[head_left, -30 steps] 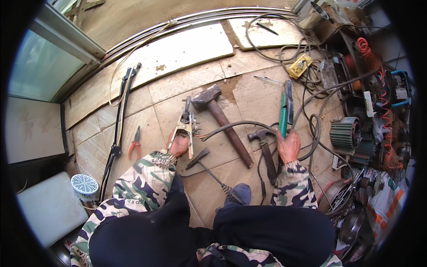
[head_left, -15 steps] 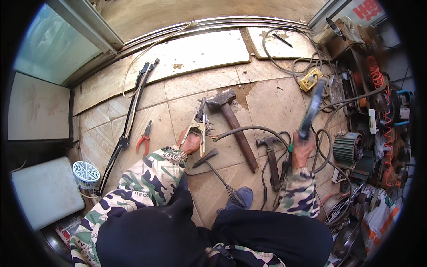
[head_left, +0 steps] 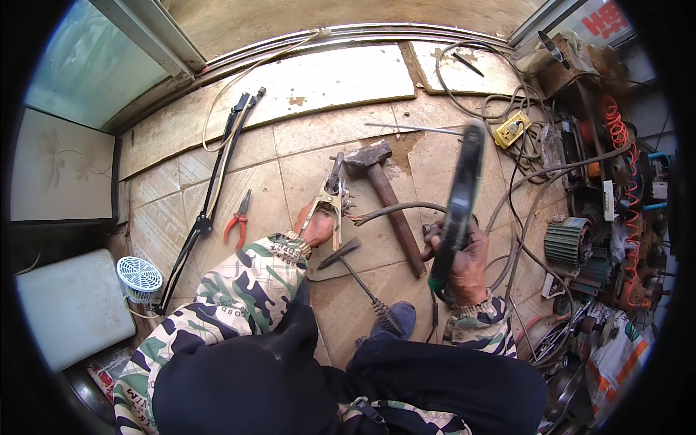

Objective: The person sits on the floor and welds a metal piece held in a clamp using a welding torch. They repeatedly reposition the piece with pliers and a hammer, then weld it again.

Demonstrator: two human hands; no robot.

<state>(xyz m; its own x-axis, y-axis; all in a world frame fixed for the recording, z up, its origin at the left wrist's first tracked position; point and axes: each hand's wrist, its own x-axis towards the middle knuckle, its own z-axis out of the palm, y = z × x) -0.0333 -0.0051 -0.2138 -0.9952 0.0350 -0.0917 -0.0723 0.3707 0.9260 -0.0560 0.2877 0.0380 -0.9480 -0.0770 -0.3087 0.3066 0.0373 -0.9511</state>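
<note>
My left hand (head_left: 317, 226) is closed round a brass-coloured welding earth clamp (head_left: 332, 199), held low over the tiles. A thick cable (head_left: 395, 210) with bare copper strands at its end reaches the clamp. Motion blurs the dark, long welding electrode holder (head_left: 462, 196), which stands upright in my closed right hand (head_left: 470, 261). From its top a thin rod (head_left: 413, 128) sticks out to the left. Between my hands lies a sledgehammer (head_left: 391, 210) with a wooden handle. Nearer me, a chipping hammer (head_left: 359, 272) with a spring-coil handle lies by my shoe (head_left: 395, 319).
Red-handled pliers (head_left: 238, 221) and a folding black arm (head_left: 210, 196) lie to the left, near a white box (head_left: 76, 304). A yellow socket block (head_left: 512, 130) sits among looped cables at the right. Beyond them stand a finned motor (head_left: 568, 241) and cluttered machinery.
My right hand has come left and nearer with the electrode holder, now covering the claw hammer. The thin rod now shows clearly. My left hand stays on the clamp.
</note>
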